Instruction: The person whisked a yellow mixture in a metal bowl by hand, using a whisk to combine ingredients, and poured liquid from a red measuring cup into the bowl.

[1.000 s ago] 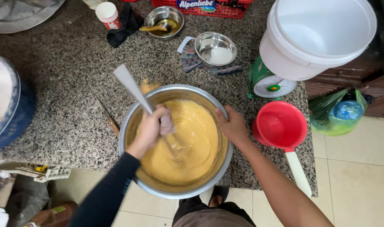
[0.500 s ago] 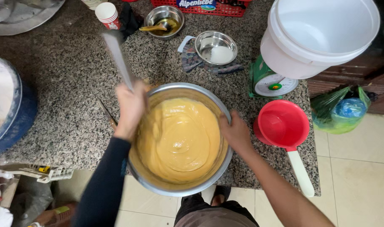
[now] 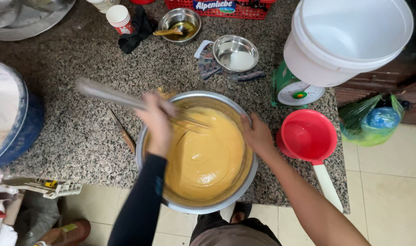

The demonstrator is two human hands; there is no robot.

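Centrally, a large steel mixing bowl (image 3: 196, 152) holds smooth yellow-orange batter (image 3: 208, 155) on a speckled granite counter (image 3: 71, 91). The left hand (image 3: 157, 120), closed round a whisk (image 3: 126, 100), blurs over the bowl's rim at 10 o'clock; the right hand (image 3: 258, 135) grips the rim at 2 o'clock, fingers curled. At 12 o'clock sits a small steel bowl (image 3: 235, 52) with white contents, at 11 another steel bowl (image 3: 179, 23) with a spoon. A white bucket (image 3: 349, 38) rests on a green scale (image 3: 294, 89) at 1 o'clock; a red ladle (image 3: 308, 136) lies at 3. A blue-rimmed tub (image 3: 12, 114) is cut off at 9 o'clock. Pale floor tiles (image 3: 390, 191) border the counter. The whisk's wires are hard to make out.
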